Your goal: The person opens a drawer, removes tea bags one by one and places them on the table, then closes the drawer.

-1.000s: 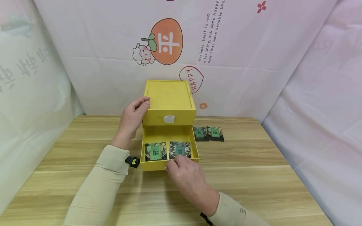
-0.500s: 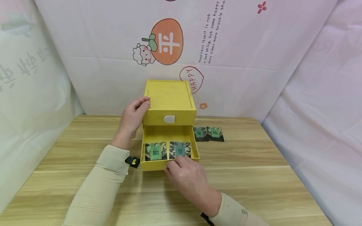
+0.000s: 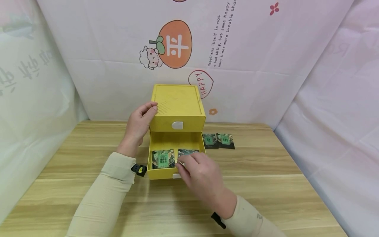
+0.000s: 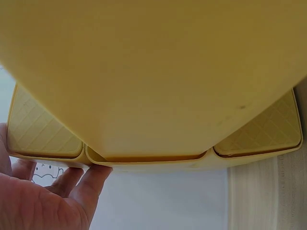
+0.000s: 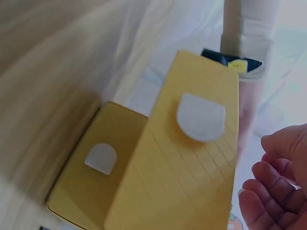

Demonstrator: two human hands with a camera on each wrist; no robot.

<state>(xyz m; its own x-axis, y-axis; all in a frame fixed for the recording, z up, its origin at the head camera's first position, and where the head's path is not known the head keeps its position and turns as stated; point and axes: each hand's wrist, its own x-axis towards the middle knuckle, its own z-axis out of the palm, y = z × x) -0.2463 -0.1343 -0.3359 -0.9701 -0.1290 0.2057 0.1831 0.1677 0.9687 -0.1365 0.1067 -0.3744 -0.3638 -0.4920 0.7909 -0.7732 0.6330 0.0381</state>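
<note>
Head view showed the right hand (image 3: 204, 174), fingers loosely curled, above the front edge of the open lower drawer (image 3: 161, 174); the left hand (image 3: 137, 125), fingers fairly straight, touched the nine-o'clock edge of the yellow cabinet (image 3: 177, 100). Two dark sachets (image 3: 163, 159) lay inside; two loose sachets (image 3: 225, 140) lay at the cabinet's four o'clock. Wood-grain table (image 3: 266, 184) met printed cloth (image 3: 251, 49) at twelve.

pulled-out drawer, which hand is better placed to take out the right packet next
Probably the right hand: it is close to the right packet, fingers loosely curled and holding nothing visible, while the left hand touches the yellow cabinet, farther away.
</note>
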